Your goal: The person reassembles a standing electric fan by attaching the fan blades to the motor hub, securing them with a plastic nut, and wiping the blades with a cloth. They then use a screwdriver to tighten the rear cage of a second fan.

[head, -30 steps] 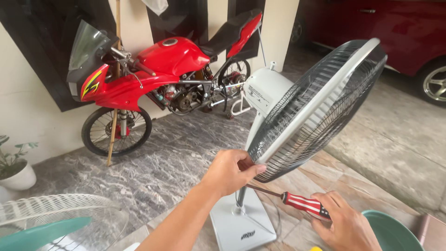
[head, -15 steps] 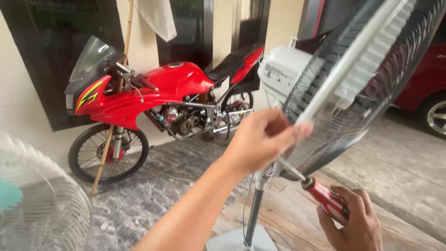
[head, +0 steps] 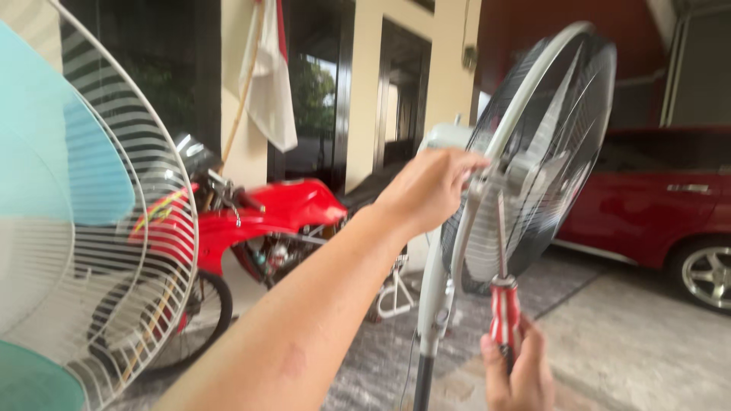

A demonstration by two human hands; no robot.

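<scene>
A standing fan with a dark wire grille (head: 560, 129) and a white rim stands in front of me on a grey pole (head: 423, 384). My left hand (head: 428, 186) grips the lower left edge of the grille's rim. My right hand (head: 518, 373) holds a screwdriver with a red and white striped handle (head: 504, 313) upright at the bottom of the view. Its metal shaft points up at the grille's lower edge, beside the left hand.
A second fan with a white wire guard (head: 156, 228) and teal blades fills the left side, close to the camera. A red motorcycle (head: 263, 221) stands behind my arm. A red car (head: 662, 202) is parked at the right on the paved floor.
The view has dropped lower and tilted up. The screwdriver has swung from slanted to upright under the grille. My left hand still holds the rim. The white fan guard now looms larger at left.
</scene>
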